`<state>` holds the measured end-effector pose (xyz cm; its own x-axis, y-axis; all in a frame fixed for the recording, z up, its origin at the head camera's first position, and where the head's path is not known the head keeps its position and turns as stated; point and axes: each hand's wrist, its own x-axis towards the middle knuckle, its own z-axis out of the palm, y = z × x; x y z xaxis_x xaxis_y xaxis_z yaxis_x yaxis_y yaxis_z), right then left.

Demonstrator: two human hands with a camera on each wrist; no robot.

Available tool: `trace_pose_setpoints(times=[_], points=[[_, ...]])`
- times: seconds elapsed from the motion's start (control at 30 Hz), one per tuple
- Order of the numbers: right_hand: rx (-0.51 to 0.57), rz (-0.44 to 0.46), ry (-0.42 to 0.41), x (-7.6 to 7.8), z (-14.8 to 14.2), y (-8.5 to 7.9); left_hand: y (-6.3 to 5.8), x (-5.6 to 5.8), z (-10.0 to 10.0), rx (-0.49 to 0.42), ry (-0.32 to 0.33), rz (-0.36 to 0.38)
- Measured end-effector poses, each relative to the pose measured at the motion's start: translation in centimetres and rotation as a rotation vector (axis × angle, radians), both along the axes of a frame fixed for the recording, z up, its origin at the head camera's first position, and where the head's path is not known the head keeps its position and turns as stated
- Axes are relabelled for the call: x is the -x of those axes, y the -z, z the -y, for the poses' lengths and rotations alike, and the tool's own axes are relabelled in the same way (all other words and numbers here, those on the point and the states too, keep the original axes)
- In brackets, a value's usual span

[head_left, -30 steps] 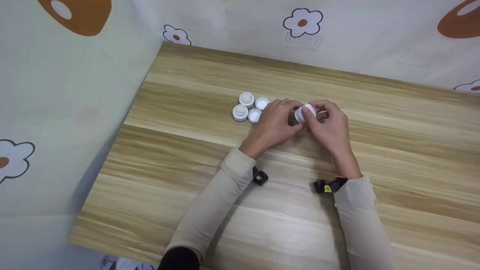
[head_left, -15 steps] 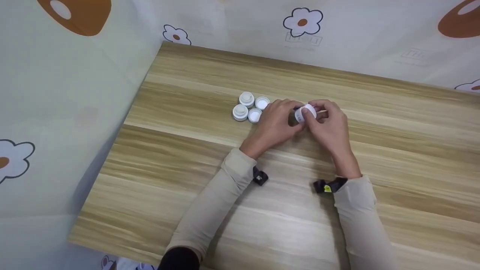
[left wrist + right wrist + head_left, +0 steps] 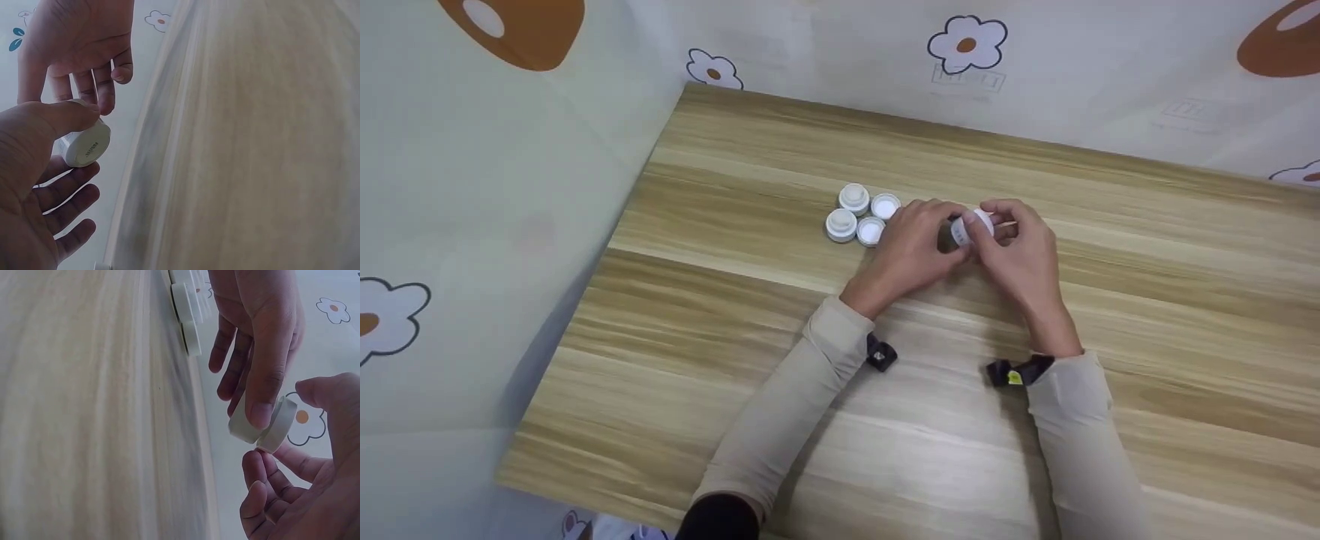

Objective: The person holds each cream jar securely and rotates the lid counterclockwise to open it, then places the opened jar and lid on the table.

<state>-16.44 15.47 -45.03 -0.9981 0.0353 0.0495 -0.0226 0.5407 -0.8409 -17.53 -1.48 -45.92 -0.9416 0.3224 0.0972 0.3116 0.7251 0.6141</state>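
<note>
A small white jar (image 3: 89, 147) is held up between both hands, with its round base facing the left wrist camera. My left hand (image 3: 916, 238) grips the jar's body, thumb on one side and fingers on the other. On the jar's opposite end is a white lid (image 3: 279, 425), and a narrow gap shows between lid and body in the right wrist view. My right hand (image 3: 1020, 247) pinches this lid at its rim, between thumb and fingertips. Left of the hands stand two white jars (image 3: 841, 225) with raised pale centres. Beside them lie two white lids (image 3: 871, 232), hollow side up.
The wood-grain table (image 3: 697, 300) spreads under both forearms. A pale cloth wall with printed flowers (image 3: 967, 45) rises behind its far edge and along the left side. Black camera mounts (image 3: 880, 354) sit on both wrists.
Both hands stay almost in place around the jar. The white piece between them has tilted very slightly, and the jars and lids on the table have not moved.
</note>
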Motion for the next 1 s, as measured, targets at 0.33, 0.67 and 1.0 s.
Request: trace_pose_setpoints(times=[0.33,0.67,1.0], points=[[0.015,-0.002,0.011,0.03,-0.14,-0.20,-0.24,0.03,-0.13,0.012,0.015,0.026],[0.007,-0.013,0.008,0.10,0.06,0.05,-0.19,-0.01,0.13,-0.009,-0.010,0.017],[0.009,-0.026,-0.013,-0.01,0.03,-0.22,-0.16,0.06,0.17,-0.012,-0.018,0.020]])
